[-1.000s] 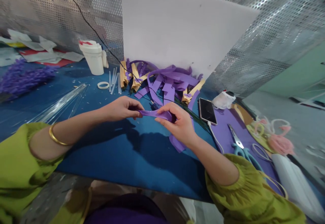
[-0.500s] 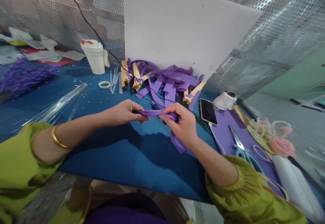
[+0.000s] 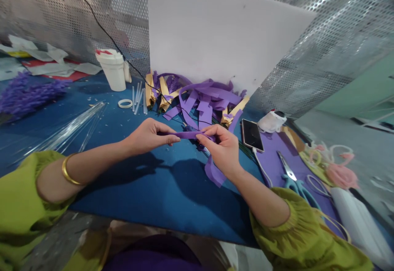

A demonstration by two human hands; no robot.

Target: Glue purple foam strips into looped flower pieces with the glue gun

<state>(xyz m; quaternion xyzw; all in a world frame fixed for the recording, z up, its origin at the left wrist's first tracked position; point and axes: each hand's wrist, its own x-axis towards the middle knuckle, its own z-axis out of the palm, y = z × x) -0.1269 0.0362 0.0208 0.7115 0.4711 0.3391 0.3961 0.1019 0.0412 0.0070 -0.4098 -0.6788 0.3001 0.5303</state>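
Above bare blue table, purple strip between left hand and right hand

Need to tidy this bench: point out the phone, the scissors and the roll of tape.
phone (image 3: 251,134): head view, middle of its dark screen.
scissors (image 3: 294,184): head view, where the blades meet the teal handles.
roll of tape (image 3: 124,103): head view, near side of the white ring.
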